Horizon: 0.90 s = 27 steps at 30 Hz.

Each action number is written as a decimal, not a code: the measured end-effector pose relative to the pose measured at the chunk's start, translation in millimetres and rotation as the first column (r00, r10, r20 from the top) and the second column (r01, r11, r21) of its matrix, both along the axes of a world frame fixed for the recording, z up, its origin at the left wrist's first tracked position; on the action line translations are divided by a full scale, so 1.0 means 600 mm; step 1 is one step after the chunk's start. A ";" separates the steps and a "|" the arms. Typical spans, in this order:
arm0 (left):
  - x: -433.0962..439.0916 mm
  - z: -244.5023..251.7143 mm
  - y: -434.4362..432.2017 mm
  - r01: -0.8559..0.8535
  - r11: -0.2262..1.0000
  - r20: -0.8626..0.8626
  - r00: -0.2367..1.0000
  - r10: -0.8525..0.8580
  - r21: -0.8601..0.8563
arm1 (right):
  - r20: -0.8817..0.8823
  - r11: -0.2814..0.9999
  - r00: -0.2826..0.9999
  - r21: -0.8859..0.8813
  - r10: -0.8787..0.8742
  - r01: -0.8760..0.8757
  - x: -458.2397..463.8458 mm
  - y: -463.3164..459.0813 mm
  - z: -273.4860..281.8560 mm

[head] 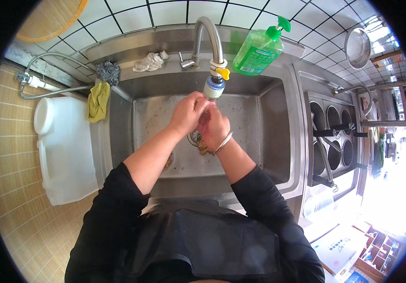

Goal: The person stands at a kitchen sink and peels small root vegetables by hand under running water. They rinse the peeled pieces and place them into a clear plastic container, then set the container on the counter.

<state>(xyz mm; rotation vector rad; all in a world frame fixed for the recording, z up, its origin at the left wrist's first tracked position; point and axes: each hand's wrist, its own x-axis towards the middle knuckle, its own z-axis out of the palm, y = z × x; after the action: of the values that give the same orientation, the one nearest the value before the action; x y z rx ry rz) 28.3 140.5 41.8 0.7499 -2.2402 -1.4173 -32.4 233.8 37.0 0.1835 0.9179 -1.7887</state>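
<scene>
Both hands are close together just below the filter nozzle (214, 88) of a curved metal faucet (220, 39), over a stainless steel sink (241, 155). My left hand (188, 115) is bent with its fingertips under the nozzle, meeting the other hand. My right hand (217, 125), with a bangle (224, 142) on its wrist, is curled beside it, palm side partly showing wet. Whether anything lies between the fingers is hidden. Brown, lumpy pieces (204, 146) lie in the sink beneath my right hand, near the drain (194, 137). Another brown piece (169, 161) lies beside my left forearm.
A green soap pump bottle (257, 53) stands at the sink's back right. Steel wool (107, 73), a yellow-green cloth (98, 102) and a crumpled white cloth (150, 62) lie on the rim. A white plastic jug (68, 152) is at left, a cooker with round wells (333, 138) at right.
</scene>
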 end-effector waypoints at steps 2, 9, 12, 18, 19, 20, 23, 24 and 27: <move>-0.009 0.004 -0.004 -0.100 0.995 0.132 0.986 0.101 -0.018 | -0.183 0.994 0.979 0.086 0.088 -0.073 0.009 -0.003 0.005; -0.017 0.003 -0.003 0.146 0.878 -0.076 0.989 -0.125 0.455 | -0.092 0.969 0.996 0.247 0.002 0.021 -0.008 0.001 0.010; -0.007 -0.004 0.014 0.219 0.758 -0.189 0.973 -0.128 0.615 | 0.082 0.977 0.994 0.207 -0.072 0.054 -0.018 0.002 0.011; -0.032 -0.015 0.011 -0.026 0.875 -0.113 0.989 0.092 0.483 | 0.089 0.961 0.991 0.250 0.098 -0.117 -0.014 0.004 -0.008; -0.039 -0.016 0.008 -0.082 0.853 -0.058 0.990 0.130 0.516 | 0.088 0.963 0.978 0.180 0.188 -0.201 -0.017 0.007 -0.018; -0.044 -0.016 0.005 -0.161 0.874 -0.024 0.981 0.193 0.459 | 0.061 0.927 0.959 0.246 0.275 -0.282 -0.027 0.015 -0.031; -0.050 -0.013 -0.001 -0.353 0.631 0.229 0.935 0.271 0.691 | -0.050 0.801 0.858 0.388 0.512 -0.455 -0.074 0.050 -0.078; -0.051 -0.012 0.000 -0.302 0.549 0.219 0.952 0.214 0.779 | -0.130 0.745 0.839 0.545 0.529 -0.385 -0.082 0.058 -0.098; -0.052 -0.021 0.007 -0.146 0.391 0.119 0.988 0.094 0.909 | -0.348 0.394 0.196 0.868 0.917 -0.303 -0.083 0.077 -0.156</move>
<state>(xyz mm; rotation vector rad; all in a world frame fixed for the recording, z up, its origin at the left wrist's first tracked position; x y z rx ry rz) -3.0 144.8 29.3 1.2239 -1.1534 -2.5786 -82.0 280.2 -56.8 -0.6804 1.9309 -0.4763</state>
